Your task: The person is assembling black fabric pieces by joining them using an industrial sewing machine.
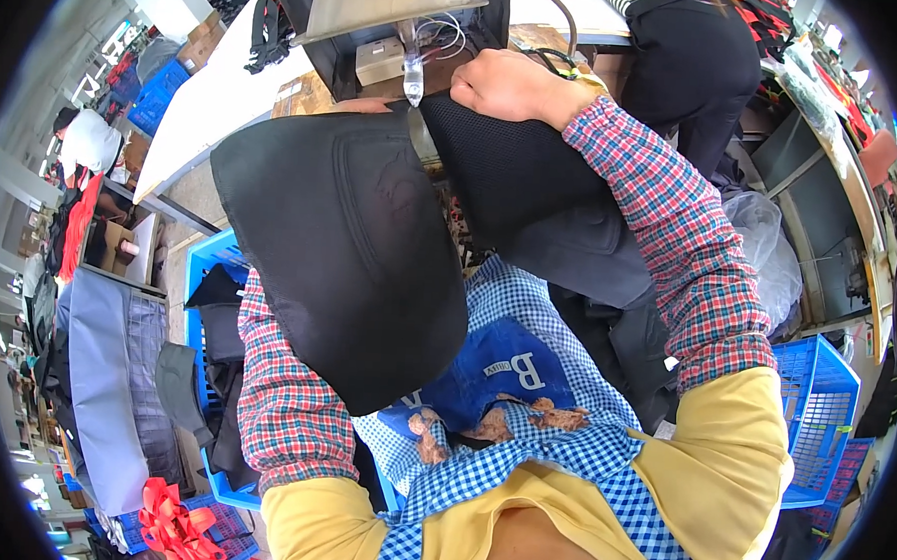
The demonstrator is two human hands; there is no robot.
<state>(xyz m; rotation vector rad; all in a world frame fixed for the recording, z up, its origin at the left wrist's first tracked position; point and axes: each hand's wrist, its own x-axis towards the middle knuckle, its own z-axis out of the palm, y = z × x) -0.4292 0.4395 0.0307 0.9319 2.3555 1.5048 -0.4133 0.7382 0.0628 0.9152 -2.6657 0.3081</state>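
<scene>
A large black moulded panel (370,237) with an embossed outline drapes over my left forearm. Only a sliver of my left hand (364,106) shows past the panel's far edge; its fingers are mostly hidden. My right hand (512,86) is closed on the far edge of a black mesh panel (508,168), its fingers curled over the top. Between the two panels stands a narrow metal strip (421,134), right below the clear tip (413,83) of a machine. A smooth black moulded flap (580,248) hangs under the mesh part.
The machine's pale shade (380,5) overhangs the work, with a small beige box (380,61) behind. Blue crates (823,416) stand at both sides; the left one (197,269) holds black pieces. Red ribbons (173,523) lie lower left. Another person in dark trousers (693,70) stands far right.
</scene>
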